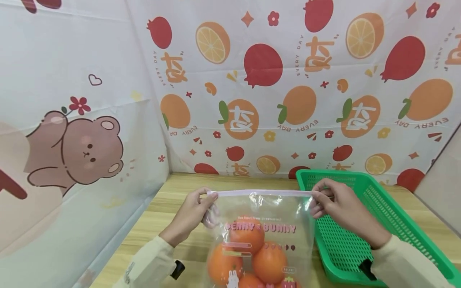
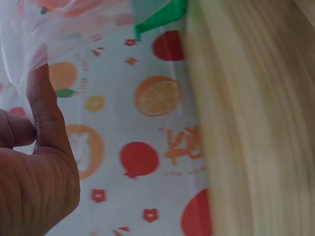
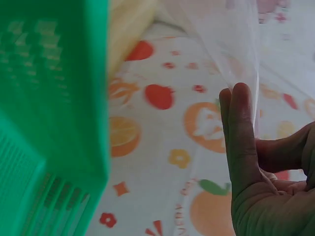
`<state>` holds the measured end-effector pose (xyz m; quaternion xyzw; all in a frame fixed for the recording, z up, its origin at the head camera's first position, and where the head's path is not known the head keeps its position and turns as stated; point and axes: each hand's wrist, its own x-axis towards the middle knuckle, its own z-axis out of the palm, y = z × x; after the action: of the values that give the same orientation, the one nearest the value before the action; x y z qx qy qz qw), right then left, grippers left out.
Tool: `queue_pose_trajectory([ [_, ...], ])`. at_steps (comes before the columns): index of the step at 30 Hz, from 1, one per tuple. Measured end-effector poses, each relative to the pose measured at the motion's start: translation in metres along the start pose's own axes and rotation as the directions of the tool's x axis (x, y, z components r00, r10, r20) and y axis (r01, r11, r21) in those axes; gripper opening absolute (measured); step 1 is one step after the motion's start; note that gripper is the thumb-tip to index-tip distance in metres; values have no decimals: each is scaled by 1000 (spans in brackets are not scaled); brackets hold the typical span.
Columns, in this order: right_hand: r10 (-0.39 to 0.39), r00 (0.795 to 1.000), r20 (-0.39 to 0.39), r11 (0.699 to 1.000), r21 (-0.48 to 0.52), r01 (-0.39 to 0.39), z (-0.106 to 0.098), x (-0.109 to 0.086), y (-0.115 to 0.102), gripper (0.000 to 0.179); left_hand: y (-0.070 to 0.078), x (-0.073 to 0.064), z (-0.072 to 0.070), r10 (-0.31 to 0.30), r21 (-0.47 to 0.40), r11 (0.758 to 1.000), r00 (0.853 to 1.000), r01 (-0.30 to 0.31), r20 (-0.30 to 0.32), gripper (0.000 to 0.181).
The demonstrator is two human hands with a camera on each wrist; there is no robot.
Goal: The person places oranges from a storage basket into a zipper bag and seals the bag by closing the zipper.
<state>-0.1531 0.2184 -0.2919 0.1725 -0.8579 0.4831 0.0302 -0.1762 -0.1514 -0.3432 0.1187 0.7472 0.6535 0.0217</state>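
A clear zip bag [image 1: 299, 240] with pink print hangs upright between both hands, its pale pink zip edge pulled straight across the top. Several oranges [image 1: 270, 263] fill its lower part, showing through the plastic. My left hand [image 1: 194, 210] pinches the top left corner between thumb and fingers. At the opposite corner, my right hand [image 1: 340, 206] pinches the zip edge, fingers curled. The left wrist view shows the left hand [image 2: 42, 142] against the loose plastic; in the right wrist view the right hand [image 3: 266, 157] grips the bag's edge.
A green plastic basket [image 1: 345, 240] with slotted sides stands on the right of the wooden table [image 1: 144, 228], partly behind the right hand and forearm. A fruit-printed cloth [image 1: 263, 120] hangs behind the table, and a bear-printed cloth [image 1: 90, 152] hangs along the left.
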Motion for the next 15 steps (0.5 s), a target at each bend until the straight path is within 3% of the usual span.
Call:
queue_pose_trajectory([
  [3,23,997,70,991,-132,-13,-2,23,10,10,-18,22,1,-66,43,997,997,67,-33,23],
  [5,36,993,113,969,-247,-7,-2,37,18,9,-29,36,1,-85,76,993,995,89,-55,20],
  [7,47,987,156,930,-367,14,-2,51,27,8,-39,51,2,-101,104,989,992,108,-70,19],
  [10,16,979,204,848,-521,94,0,71,39,8,-52,69,3,-116,147,981,990,127,-84,19],
  [15,-29,978,207,723,-671,163,7,99,50,9,-65,93,0,-141,193,968,984,160,-109,20],
])
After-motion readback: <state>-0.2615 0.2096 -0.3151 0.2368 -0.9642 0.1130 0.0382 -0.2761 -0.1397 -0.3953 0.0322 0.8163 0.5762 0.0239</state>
